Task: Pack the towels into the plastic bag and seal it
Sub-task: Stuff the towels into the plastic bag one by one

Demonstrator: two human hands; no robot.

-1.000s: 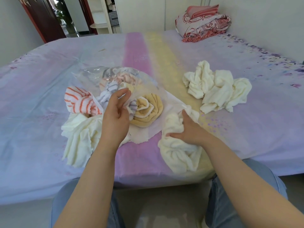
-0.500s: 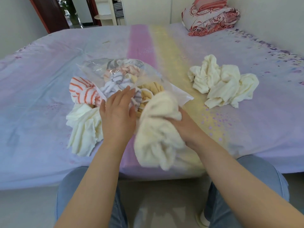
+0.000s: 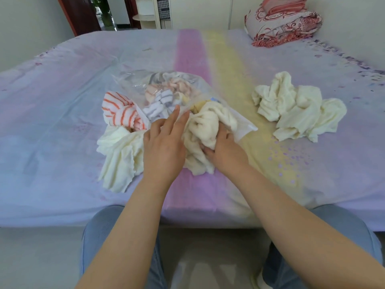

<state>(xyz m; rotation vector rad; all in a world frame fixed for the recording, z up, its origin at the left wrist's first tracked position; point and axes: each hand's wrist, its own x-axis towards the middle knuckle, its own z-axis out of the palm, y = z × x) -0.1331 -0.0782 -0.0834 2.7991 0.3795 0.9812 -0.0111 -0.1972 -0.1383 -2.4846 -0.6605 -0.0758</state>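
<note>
A clear plastic bag (image 3: 133, 84) lies on the bed with several rolled towels inside, pink, grey-striped and yellow. My right hand (image 3: 225, 149) grips a cream towel (image 3: 205, 130) and holds it in the bag's mouth. My left hand (image 3: 164, 142) rests at the bag's upper edge, fingers spread and lifting the plastic. An orange-striped towel (image 3: 120, 111) lies against the bag's left side. Below it lies a cream towel (image 3: 120, 155). A heap of cream towels (image 3: 295, 107) sits to the right.
The bed (image 3: 62, 122) has a lilac sheet with pink and yellow stripes; its front edge runs just above my knees (image 3: 104, 226). Folded red-patterned bedding (image 3: 283, 21) lies at the far right corner by the wall. A doorway and shelves stand behind the bed.
My right hand picked up the cream towel from the bed's front edge, lifted it and pushed it into the bag's mouth. My left hand stayed at the bag's opening.
</note>
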